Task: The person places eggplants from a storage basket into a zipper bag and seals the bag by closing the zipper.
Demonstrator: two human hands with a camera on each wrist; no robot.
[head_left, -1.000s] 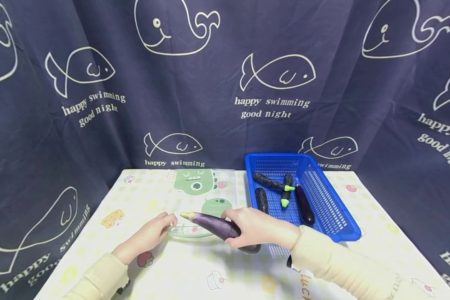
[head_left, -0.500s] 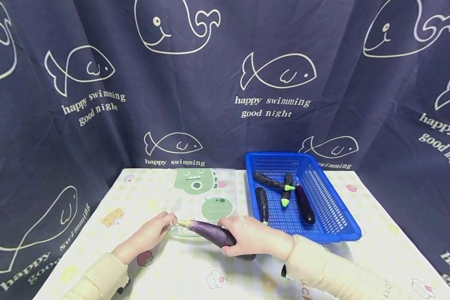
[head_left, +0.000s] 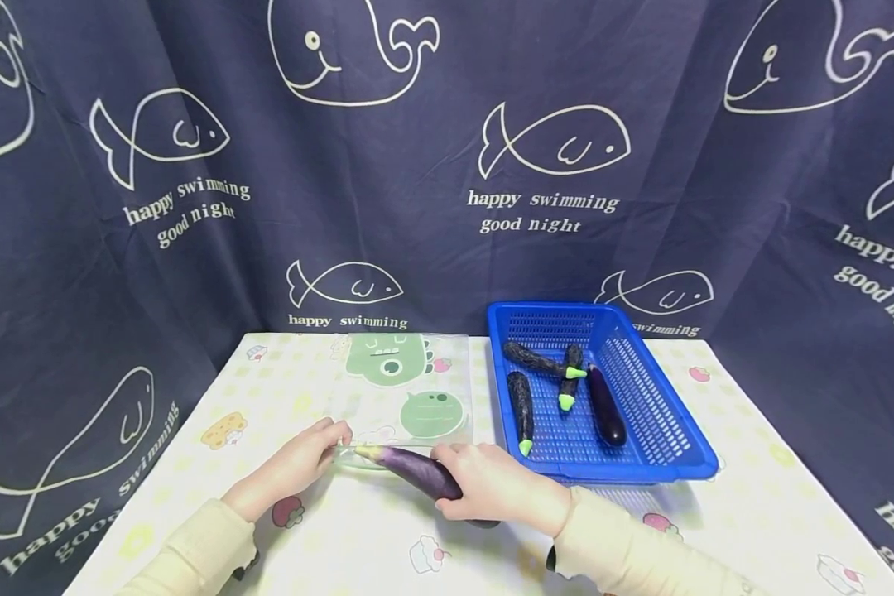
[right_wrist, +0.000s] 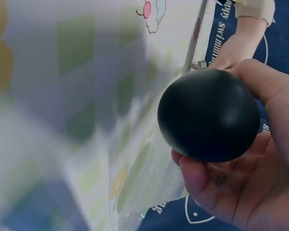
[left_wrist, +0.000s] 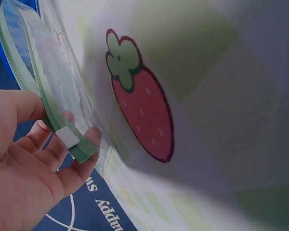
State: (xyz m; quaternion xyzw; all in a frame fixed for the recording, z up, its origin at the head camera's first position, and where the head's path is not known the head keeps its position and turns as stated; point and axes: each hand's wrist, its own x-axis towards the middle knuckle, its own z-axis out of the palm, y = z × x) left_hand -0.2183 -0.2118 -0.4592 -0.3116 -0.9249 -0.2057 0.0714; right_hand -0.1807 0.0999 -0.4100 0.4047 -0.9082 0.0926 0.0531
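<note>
In the head view my right hand (head_left: 495, 488) grips a long purple eggplant (head_left: 417, 470) around its thick end. The eggplant's pale stem end points left, at the mouth of a clear zip bag (head_left: 432, 414) with green cartoon prints. How far the tip is inside the bag is hard to tell. My left hand (head_left: 305, 455) holds the left corner of the mouth. In the left wrist view, thumb and fingers pinch the green zip edge by a white slider (left_wrist: 67, 137). The eggplant's dark rounded end (right_wrist: 209, 115) fills the right wrist view, with fingers curled around it.
A blue perforated basket (head_left: 689, 451) stands at the right of the table. Inside lie a smooth dark eggplant (head_left: 606, 406) and several dark bumpy vegetables (head_left: 520, 406) with green ends. A dark printed curtain (head_left: 417, 182) hangs behind and beside the table.
My right hand has moved left and down toward the front, bringing the eggplant lower and its stem end to the bag's mouth. The left hand has kept its hold on the corner.
</note>
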